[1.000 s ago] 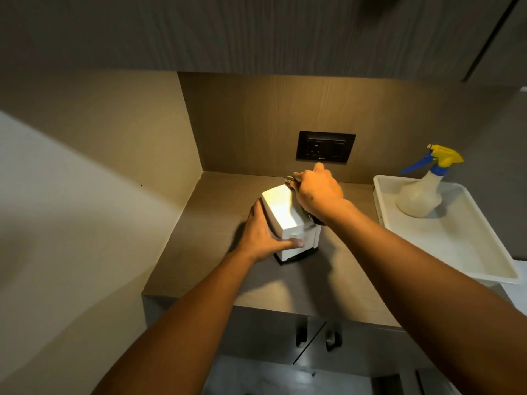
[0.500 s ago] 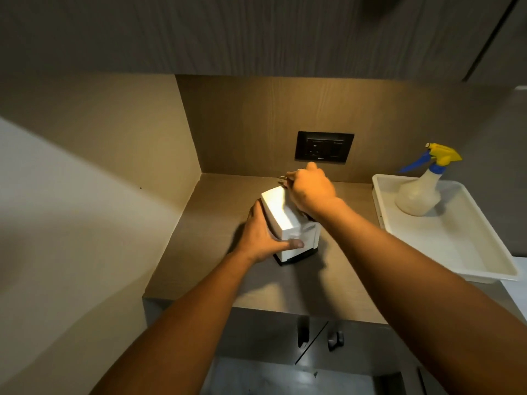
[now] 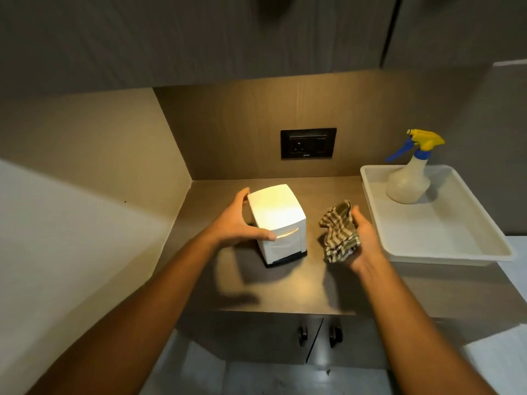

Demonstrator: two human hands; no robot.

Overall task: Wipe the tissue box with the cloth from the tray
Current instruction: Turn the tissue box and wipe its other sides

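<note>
Tissue box (image 3: 278,223) is what we see first: a white upright dispenser on a dark base, standing on the brown bench (image 3: 285,286) near the back left corner, its top brightly lit from above. A slot runs across its near face, with white tissue showing below it.

Our left hand (image 3: 232,223) has its grip around the box, fingers along the far left edge and the thumb laid across the near face just beside the slot. The box stands level on its base.

Our right hand (image 3: 362,238) hovers just to the right of the box, apart from it. Its grip holds the cloth (image 3: 339,232), a crumpled piece checked in olive green and cream, bunched in the palm with the fingers curled behind it. The cloth hangs above the bench and touches neither the box nor the tray (image 3: 445,238); we cannot tell how firmly the hand presses it.

The tray is white and shallow, resting on the right part of the bench just beside our right hand. In its far corner stands a spray bottle (image 3: 409,181) with a translucent body, a yellow head and a blue trigger, upright.

On the back wall, above the bench and between the box and the tray, we see a black socket plate (image 3: 308,143). Dark wood-grain cabinets (image 3: 199,38) hang overhead. Below the bench edge two cabinet doors meet, each with a small dark knob (image 3: 302,334).
</note>
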